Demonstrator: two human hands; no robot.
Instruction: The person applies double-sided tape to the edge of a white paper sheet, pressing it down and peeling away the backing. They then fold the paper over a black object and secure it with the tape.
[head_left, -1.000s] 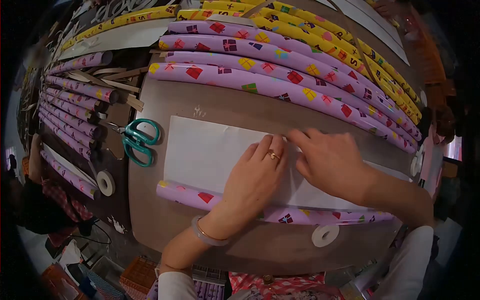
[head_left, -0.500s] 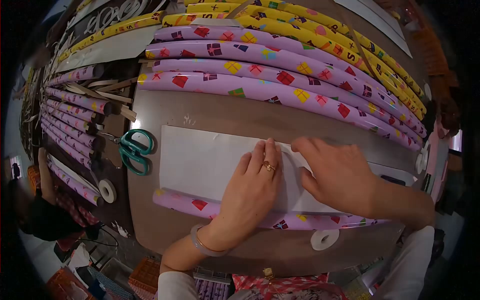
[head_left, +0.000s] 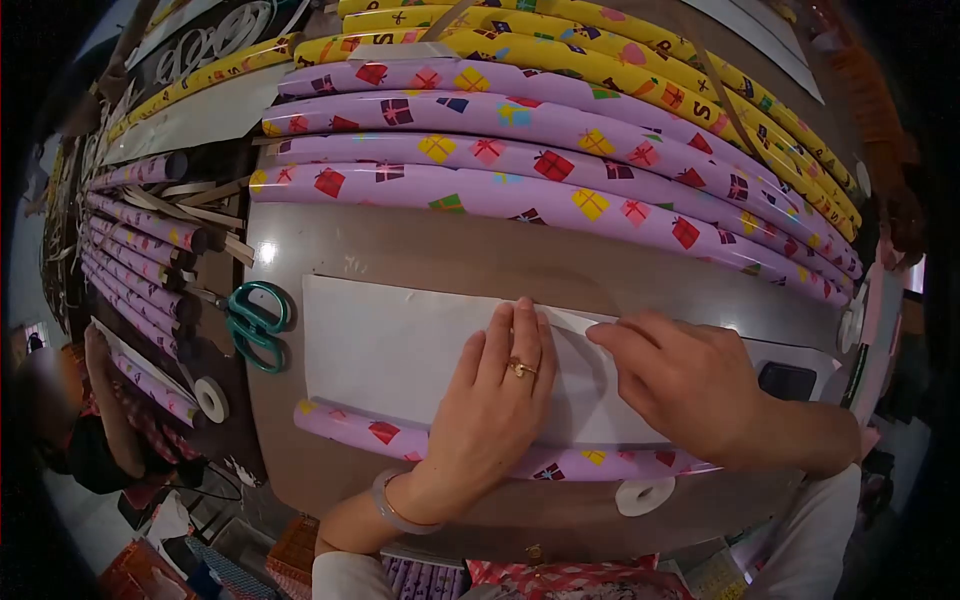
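A sheet of wrapping paper (head_left: 380, 340) lies white side up on the table, its near part rolled into a purple gift-patterned tube (head_left: 360, 428). My left hand (head_left: 490, 395) rests flat on the white side, fingers stretched toward the far edge, a ring on one finger. Close by on the right, my right hand (head_left: 690, 385) is closed, with thumb and forefinger pinched at the paper's far edge. The fingers partly hide what lies in the pinch. A roll of white tape (head_left: 645, 495) sits just below the purple tube.
Green-handled scissors (head_left: 257, 325) lie left of the paper. Several purple rolls (head_left: 400, 185) and yellow rolls (head_left: 600, 60) stretch across the far side. A dark phone-like object (head_left: 787, 381) is at right. Another person's arm (head_left: 115, 420) is at far left beside a tape roll (head_left: 211, 398).
My right hand has gone from loosely spread fingers to a pinch at the paper's far edge. My left hand stays flat on the sheet. The view has shifted slightly.
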